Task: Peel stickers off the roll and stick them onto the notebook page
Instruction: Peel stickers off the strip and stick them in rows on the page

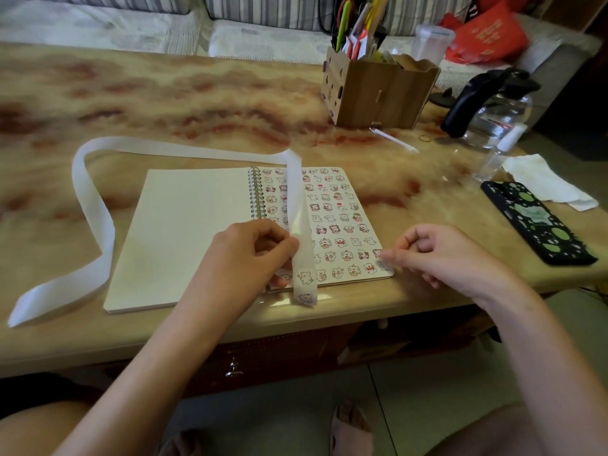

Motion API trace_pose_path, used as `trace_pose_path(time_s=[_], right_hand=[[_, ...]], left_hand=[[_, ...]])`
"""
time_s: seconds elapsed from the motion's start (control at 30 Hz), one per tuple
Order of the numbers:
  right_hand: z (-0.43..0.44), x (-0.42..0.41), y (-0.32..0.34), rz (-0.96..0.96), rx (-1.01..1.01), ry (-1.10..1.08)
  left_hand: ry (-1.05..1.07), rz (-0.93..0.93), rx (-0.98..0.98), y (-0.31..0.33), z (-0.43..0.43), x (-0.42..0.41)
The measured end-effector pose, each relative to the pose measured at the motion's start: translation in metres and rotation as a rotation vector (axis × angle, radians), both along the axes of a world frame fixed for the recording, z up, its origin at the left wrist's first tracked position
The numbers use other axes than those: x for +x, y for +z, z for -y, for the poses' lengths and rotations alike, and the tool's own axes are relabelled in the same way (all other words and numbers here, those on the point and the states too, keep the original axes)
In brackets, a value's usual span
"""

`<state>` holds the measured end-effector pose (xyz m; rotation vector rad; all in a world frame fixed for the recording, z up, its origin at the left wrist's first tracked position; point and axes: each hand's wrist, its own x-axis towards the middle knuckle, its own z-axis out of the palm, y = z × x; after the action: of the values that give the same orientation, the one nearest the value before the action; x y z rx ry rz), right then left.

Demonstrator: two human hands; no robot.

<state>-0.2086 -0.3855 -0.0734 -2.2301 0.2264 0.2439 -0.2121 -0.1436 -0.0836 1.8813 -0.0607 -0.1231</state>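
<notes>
Notebook (pixel 184 232) lies open & flat at centre frame on table (pixel 197 103), spiral down the middle. Left pg is blank. Right pg (pixel 339 209) is packed w/ rows of small cartoon stickers almost to its bottom edge.

Sticker strip (pixel 95 205), long, white and translucent, starts w/ a loose end at lower left. It loops up to upper left of notebook, runs across above the top edge, then drops over the right pg near the spiral to bottom centre. Two stickers show on its lower end, which hangs just past the notebook's near edge.

Left hand (pixel 253 255) is at bottom centre over the spiral's lower end. Thumb & fingers curl in and pinch the strip partway up from its lower end.

Right hand (pixel 441 255) is at the lower-right corner of the right pg. Fingers are curled, w/ thumb & index tips drawn together and touching the pg at that corner. Blur hides whether they pinch a sticker or just press.

Upper right: wooden pen box (pixel 378 93) full of pens, w/ a glass jug (pixel 493 106) w/ black handle beside it. Right edge: phone (pixel 539 225) in black/green case, w/ white tissue (pixel 543 182) just above it.
</notes>
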Motion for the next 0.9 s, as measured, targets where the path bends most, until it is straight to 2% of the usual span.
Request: trace_pose_path(time_s=[0.63, 0.8, 0.9], right_hand=[[-0.002, 0.004, -0.006, 0.021, -0.048, -0.029], [-0.010, 0.002, -0.003, 0.198, 0.027, -0.080], [-0.029, -0.003, 0.003, 0.354, 0.150, -0.005]], left_hand=[[-0.004, -0.002, -0.012, 0.000, 0.000, 0.000], [0.019, -0.016, -0.095, 0.003, 0.000, 0.001], [0.036, -0.006, -0.174, 0.007, -0.001, 0.001]])
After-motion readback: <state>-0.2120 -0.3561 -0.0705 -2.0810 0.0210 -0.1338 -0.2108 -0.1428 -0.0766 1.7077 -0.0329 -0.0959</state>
